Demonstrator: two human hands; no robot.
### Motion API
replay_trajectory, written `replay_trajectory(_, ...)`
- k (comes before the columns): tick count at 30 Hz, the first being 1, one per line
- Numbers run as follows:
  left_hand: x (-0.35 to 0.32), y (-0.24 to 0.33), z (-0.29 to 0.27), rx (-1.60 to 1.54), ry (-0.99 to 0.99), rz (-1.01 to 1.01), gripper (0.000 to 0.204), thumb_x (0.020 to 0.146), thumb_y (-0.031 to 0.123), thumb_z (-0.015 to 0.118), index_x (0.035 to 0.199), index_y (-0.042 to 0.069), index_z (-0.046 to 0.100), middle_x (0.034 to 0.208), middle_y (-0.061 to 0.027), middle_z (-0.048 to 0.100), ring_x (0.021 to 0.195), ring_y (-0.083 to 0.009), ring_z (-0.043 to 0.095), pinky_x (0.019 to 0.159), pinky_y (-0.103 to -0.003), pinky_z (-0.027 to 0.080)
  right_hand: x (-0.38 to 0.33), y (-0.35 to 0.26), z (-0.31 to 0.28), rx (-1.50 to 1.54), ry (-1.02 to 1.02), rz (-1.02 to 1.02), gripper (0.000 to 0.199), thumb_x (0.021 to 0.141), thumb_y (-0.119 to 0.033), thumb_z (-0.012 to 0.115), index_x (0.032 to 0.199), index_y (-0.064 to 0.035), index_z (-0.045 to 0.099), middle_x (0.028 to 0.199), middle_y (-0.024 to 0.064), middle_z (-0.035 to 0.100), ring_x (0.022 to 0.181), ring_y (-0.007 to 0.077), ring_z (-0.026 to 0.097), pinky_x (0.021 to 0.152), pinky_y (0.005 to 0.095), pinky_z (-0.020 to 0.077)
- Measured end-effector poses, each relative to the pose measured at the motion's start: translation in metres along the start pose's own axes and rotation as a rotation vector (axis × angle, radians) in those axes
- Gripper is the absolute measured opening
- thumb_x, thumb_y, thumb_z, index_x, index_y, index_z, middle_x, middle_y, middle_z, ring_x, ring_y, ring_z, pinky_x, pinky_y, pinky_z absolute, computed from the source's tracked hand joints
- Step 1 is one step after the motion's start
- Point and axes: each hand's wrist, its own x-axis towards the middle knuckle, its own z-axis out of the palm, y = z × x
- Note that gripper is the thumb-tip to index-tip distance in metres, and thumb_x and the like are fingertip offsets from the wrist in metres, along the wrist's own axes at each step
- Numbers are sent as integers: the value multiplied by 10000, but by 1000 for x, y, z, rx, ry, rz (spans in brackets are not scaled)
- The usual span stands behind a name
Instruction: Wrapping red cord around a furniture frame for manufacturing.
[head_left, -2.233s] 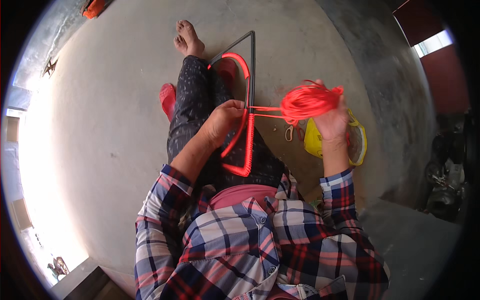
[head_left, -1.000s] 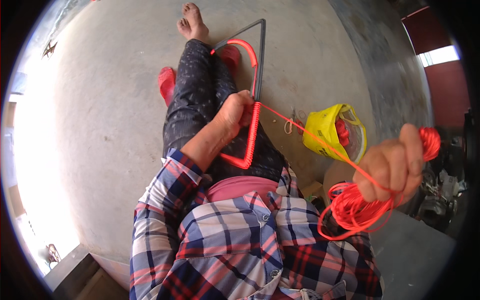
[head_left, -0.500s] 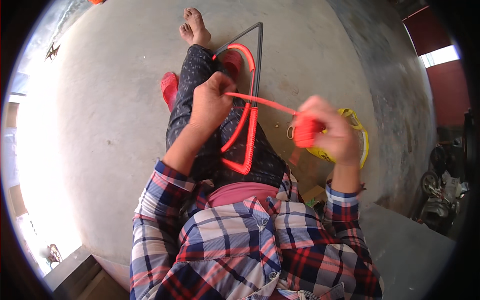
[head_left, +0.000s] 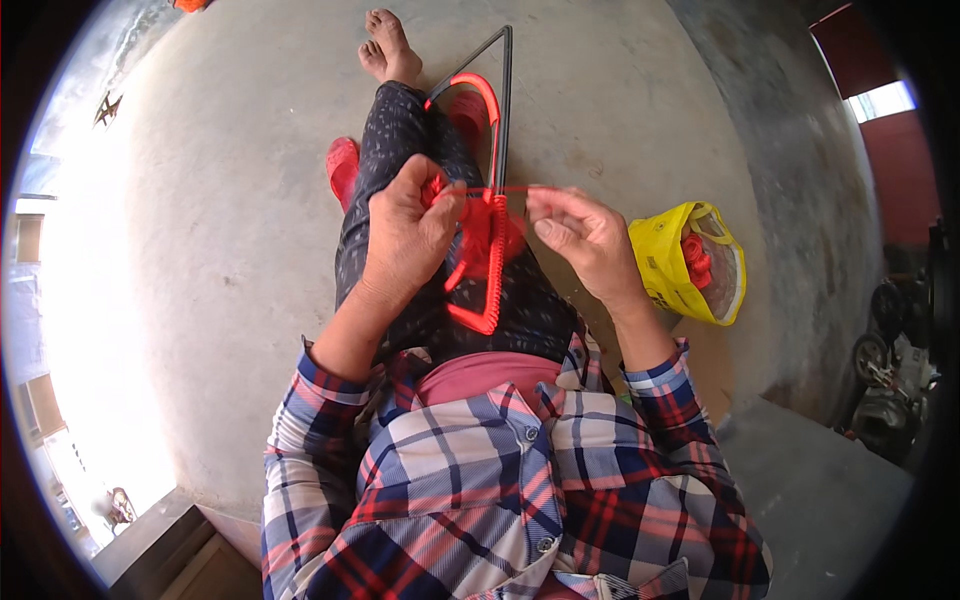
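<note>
Along the bottom of the frame a red, blue and white plaid shirt [head_left: 500, 490] fills the view, its sleeves running up toward the middle. Above it, dark patterned trousers [head_left: 400, 150] cover legs stretched out over a grey concrete floor [head_left: 220, 250].

At the centre of the frame a dark metal frame [head_left: 505, 100] rests on the lap, bent into a narrow triangle and partly wrapped in red cord [head_left: 492, 265]. The wrapped part runs from the lower tip near the waist up the right bar and curves over the top left.

The left hand [head_left: 410, 235] sits just left of the frame, fingers curled shut around a bunch of the red cord, pressed against the wrapped bar. The right hand [head_left: 585, 235] is just right of the frame, thumb and forefinger pinched on a thin strand of the cord that runs taut across the bar to the left hand; its other fingers are loosely bent.

To the right of the right hand, on the floor, lies a yellow plastic bag [head_left: 670, 265] with its mouth open and more red cord inside.

Further up, a red sandal [head_left: 342, 165] shows beside the left leg, and a bare foot [head_left: 390, 45] points toward the top of the frame. Something dark, like machinery, stands at the far right edge, too dim to tell.
</note>
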Motion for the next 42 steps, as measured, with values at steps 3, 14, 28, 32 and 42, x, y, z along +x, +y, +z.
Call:
replay_trajectory(3,1,53,16,-307,-175,-232,133,894,114,555,799,22,542,704,-2,555,613,-72,509,543,-199,409,-2,-33,8,-355,88,-380,590,820,-357,719,1239,24,554,1238,148,566,1184,243,528,1016,332,398)
replay_trajectory(14,31,3,16,-247,-296,-422,204,921,238,564,748,130,568,735,55,554,682,-46,467,612,-230,346,-62,-43,-217,1181,202,-395,189,977,-214,481,926,-42,540,640,-57,391,565,71,394,627,258,371)
replay_trajectory(28,28,-33,29,-427,-242,-560,286,815,112,485,1076,34,572,937,-41,603,832,-146,557,766,-261,425,14,54,32,904,189,476,293,928,-388,580,941,-95,581,600,1,511,506,118,495,497,272,424)
replay_trajectory(32,32,-44,35,-655,-305,-723,213,866,110,430,986,24,584,826,-65,595,740,-174,565,698,-290,463,12,44,-29,841,244,250,249,912,-266,572,716,-136,493,564,-8,449,500,115,430,500,288,358)
replay_trajectory(42,40,-67,27,-753,-475,-741,120,877,134,440,835,89,544,709,-35,546,625,-180,520,598,-298,437,-59,18,-58,743,306,170,110,893,-120,533,799,-62,530,517,7,428,412,130,422,439,292,357)
